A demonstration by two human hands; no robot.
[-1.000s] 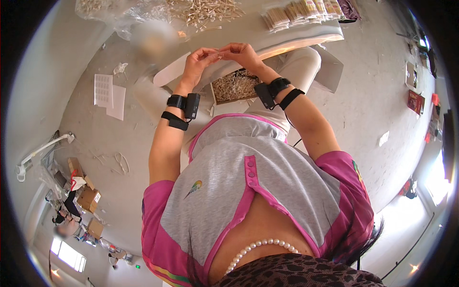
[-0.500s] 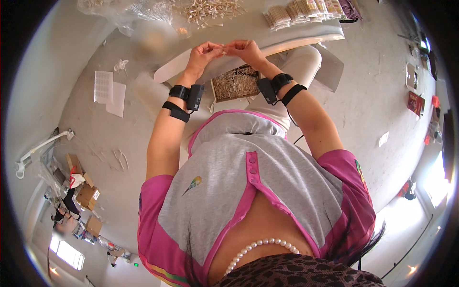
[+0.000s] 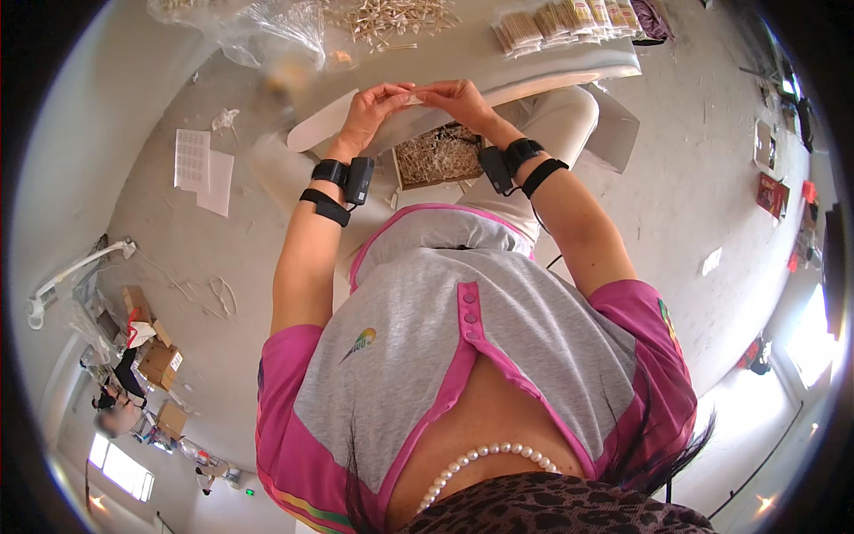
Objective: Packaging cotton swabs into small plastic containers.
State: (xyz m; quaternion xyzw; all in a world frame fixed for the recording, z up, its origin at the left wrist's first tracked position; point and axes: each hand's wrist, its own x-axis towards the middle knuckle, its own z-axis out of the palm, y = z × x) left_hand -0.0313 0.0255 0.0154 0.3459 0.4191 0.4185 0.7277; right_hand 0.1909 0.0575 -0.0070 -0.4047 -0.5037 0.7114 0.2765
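My left hand (image 3: 366, 116) and my right hand (image 3: 461, 101) meet in front of the table's near edge, fingertips almost touching. Both are closed in a pinch on a small whitish piece (image 3: 414, 100), too small to name. Beneath them, between my legs, an open box (image 3: 398, 171) holds a tangle of thin pale sticks (image 3: 440, 153). On the table (image 3: 454, 49) ahead lies a loose heap of wooden-stemmed cotton swabs (image 3: 391, 20). To its right are several packs of swabs (image 3: 569, 22) in clear wrapping, laid in a row.
A crumpled clear plastic bag (image 3: 285, 36) hangs at the table's left. White paper sheets (image 3: 193, 160) lie on the floor to the left, with cardboard boxes (image 3: 162, 365) farther back. A pale panel (image 3: 614, 133) stands beside my right leg.
Both hands have lowered very slightly toward me, still pinched together. More of the whitish piece shows between the fingertips. A blurred shape left of the hands looks different.
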